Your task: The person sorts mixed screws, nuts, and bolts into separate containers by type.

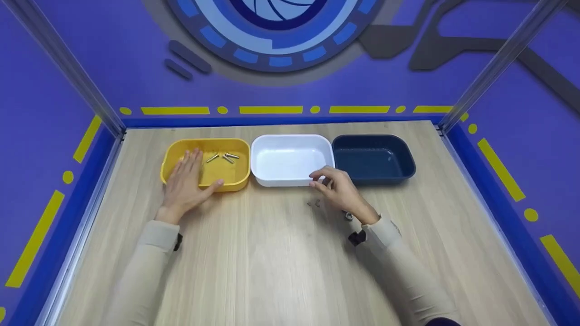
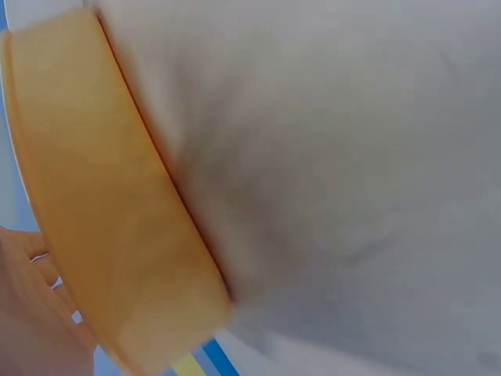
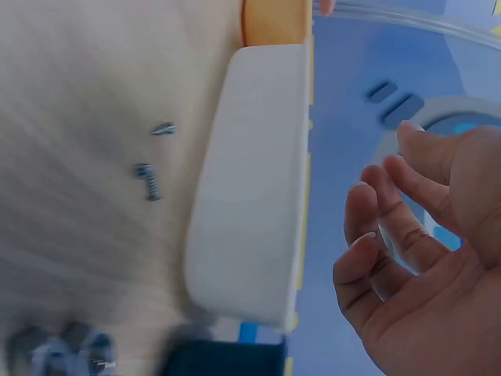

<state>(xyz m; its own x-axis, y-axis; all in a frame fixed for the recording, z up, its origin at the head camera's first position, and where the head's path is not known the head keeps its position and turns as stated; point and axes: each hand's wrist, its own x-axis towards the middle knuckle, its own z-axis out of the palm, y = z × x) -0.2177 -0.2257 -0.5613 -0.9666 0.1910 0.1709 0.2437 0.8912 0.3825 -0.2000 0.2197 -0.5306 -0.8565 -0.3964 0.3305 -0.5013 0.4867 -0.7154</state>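
Note:
My left hand (image 1: 183,185) lies over the left part of the yellow bin (image 1: 235,186), fingers straight and thumb spread along its near rim. Three metal screws (image 1: 212,158) lie on that bin's floor. My right hand (image 1: 337,188) hovers at the near right corner of the white bin (image 1: 290,183), fingers loosely bent, thumb and fingertips apart. Nothing shows between them in the right wrist view. Below this hand, two small dark screws (image 3: 149,182) lie on the table. Metal nuts (image 1: 348,216) sit near the right wrist, partly hidden by it in the head view.
A dark blue bin (image 1: 383,181) stands right of the white one, the bins side by side in a row. The wooden table (image 1: 272,262) is bordered by blue-purple panels (image 1: 281,97) at the back and both sides, with metal posts (image 1: 480,77) at the corners.

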